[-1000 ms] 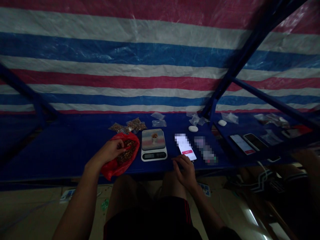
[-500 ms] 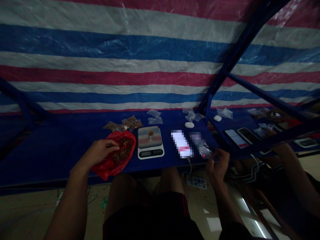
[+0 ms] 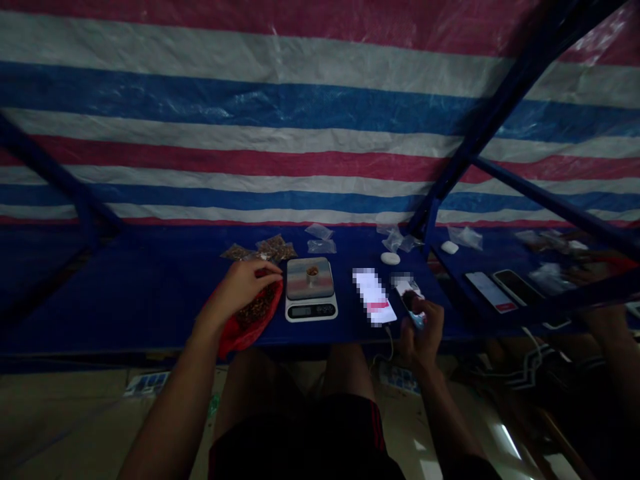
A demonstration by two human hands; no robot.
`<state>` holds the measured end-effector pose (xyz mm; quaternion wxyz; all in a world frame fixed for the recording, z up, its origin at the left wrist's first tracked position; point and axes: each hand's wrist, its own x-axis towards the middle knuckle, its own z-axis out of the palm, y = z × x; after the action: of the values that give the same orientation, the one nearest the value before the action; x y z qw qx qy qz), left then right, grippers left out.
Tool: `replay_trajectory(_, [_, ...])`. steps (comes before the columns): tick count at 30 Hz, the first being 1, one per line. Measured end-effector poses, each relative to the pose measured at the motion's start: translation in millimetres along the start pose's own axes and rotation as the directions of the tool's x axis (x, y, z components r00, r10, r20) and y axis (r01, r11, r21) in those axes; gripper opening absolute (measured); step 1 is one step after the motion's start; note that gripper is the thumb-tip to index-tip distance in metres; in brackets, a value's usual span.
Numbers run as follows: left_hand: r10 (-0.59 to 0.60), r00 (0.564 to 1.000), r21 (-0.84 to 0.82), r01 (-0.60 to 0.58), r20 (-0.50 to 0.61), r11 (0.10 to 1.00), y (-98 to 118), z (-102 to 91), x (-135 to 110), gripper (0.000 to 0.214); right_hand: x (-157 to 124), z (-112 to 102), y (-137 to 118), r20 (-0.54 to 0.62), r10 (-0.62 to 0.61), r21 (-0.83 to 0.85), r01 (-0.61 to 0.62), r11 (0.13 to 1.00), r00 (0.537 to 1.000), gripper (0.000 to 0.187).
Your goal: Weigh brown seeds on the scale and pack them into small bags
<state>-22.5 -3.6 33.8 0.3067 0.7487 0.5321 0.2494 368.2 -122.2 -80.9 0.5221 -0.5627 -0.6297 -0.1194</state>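
Note:
My left hand (image 3: 243,287) hovers over a red plastic bag (image 3: 249,325) of brown pieces, its fingers pinched together; what is in the pinch is too small to name. Just right of it stands a kitchen scale (image 3: 311,288) with a small cup (image 3: 312,273) of brown pieces on its platform. My right hand (image 3: 423,331) is wrapped around a phone (image 3: 409,293) at the table's front edge, thumb over its screen. A second phone (image 3: 374,296) with a lit screen lies flat between the scale and my right hand.
Small filled packets (image 3: 265,249) and empty clear bags (image 3: 320,239) lie behind the scale on the blue table (image 3: 145,287). A white case (image 3: 390,258) sits further back. Blue frame bars (image 3: 450,180) rise on the right; beyond them a neighbouring table holds phones (image 3: 500,290).
My left hand rose from inside the red bag toward the scale, fingers pinched. My right hand left the lit phone, reached to the other phone and picked it up off the table.

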Motion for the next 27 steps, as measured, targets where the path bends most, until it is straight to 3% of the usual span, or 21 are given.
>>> replay_trajectory(4, [0.169, 0.985, -0.012, -0.169, 0.027, 0.986, 27.3, 31.0, 32.1, 0.016, 1.6, 41.6, -50.3, 0.085, -0.045, 0.196, 0.027, 0.98, 0.995, 0.035])
replay_trajectory(6, [0.202, 0.978, -0.044, -0.201, 0.044, 0.979, 31.9, 44.3, 44.6, 0.014, -2.2, 56.5, -69.7, 0.182, -0.05, 0.26, 0.001, 0.966, 0.982, 0.036])
replay_trajectory(12, [0.243, 0.966, 0.057, -0.248, 0.086, 0.967, 28.1, 60.7, 57.4, 0.015, -13.1, 72.3, -89.0, 0.218, -0.04, 0.357, -0.042, 0.933, 0.975, 0.036])
replay_trajectory(21, [0.233, 0.967, 0.049, -0.239, 0.105, 0.97, 34.8, 62.5, 54.9, 0.021, -2.0, 74.3, -99.1, 0.234, -0.021, 0.353, -0.065, 0.933, 0.972, 0.029])
replay_trajectory(24, [0.238, 0.97, 0.005, -0.238, 0.046, 0.971, 30.7, 46.7, 47.3, 0.022, 2.4, 76.4, -101.6, 0.223, -0.044, 0.362, -0.041, 0.931, 0.974, 0.027])
replay_trajectory(27, [0.207, 0.976, 0.03, -0.206, -0.065, 0.978, 17.6, 14.5, 28.1, 0.023, 6.8, 77.7, -105.2, 0.255, -0.058, 0.414, -0.055, 0.909, 0.965, 0.025])
